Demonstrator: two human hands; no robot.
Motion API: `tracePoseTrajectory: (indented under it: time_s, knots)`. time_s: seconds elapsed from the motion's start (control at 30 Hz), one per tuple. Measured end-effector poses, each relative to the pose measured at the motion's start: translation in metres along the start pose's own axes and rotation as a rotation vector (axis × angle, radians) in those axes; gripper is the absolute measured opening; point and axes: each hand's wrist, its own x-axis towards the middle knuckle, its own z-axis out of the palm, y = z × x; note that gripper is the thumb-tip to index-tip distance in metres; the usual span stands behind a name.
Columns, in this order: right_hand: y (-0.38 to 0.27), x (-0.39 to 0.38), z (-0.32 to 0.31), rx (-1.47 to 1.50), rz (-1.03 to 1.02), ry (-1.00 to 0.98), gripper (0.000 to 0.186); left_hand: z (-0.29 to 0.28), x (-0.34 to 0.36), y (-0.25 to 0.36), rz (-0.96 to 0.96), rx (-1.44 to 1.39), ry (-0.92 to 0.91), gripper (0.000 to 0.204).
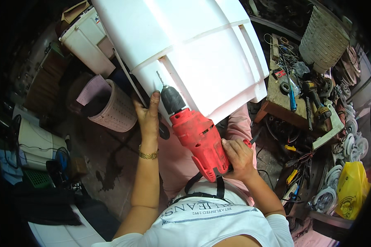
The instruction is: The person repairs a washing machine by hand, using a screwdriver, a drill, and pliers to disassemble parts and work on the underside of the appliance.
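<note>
The right hand (239, 158) is clenched round the grip of a red drill (198, 138), low in front of the person's chest, just above the white shirt (218, 224). The drill slants up and to the left, its black chuck and thin bit (159, 78) pointing into the lower edge of a big white plastic casing (193, 45) that lies tilted across the lap. The bit's tip meets the casing right at a raised rib near its bottom left corner. Just left of the drill, the left hand (149, 117) is pressed flat against that same corner — fingers stretched upward, bracing the casing rather than gripping anything — with a gold bracelet (148, 155) on the wrist below. Left of the casing, on the dark stained floor, stands a perforated pinkish drum (111, 109), and beyond it a white appliance body (86, 39). Right of the casing sits a low wooden bench (282, 101) strewn with tools and wire; farther right, a heap of pulleys and a yellow bag (352, 189), with a pale ribbed basket (323, 39) up behind the bench.
</note>
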Motion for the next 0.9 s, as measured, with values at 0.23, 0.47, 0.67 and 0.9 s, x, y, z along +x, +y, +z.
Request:
tracePoseTrajectory:
  time_s: [0.23, 0.47, 0.67, 0.9]
  knots:
    - [0.010, 0.011, 0.003, -0.003, 0.051, 0.044, 0.084, 0.005, -0.008, -0.009, 0.005, 0.073, -0.022, 0.081]
    - [0.015, 0.011, 0.004, 0.028, 0.037, 0.042, 0.085, 0.007, -0.010, -0.013, 0.119, 0.149, -0.038, 0.088]
    - [0.020, 0.011, 0.000, 0.060, 0.051, -0.032, 0.087, 0.006, -0.012, -0.013, 0.076, 0.074, -0.062, 0.089]
    - [0.016, 0.015, -0.006, 0.098, 0.109, -0.087, 0.091, 0.006, -0.011, -0.010, 0.114, 0.119, -0.079, 0.091]
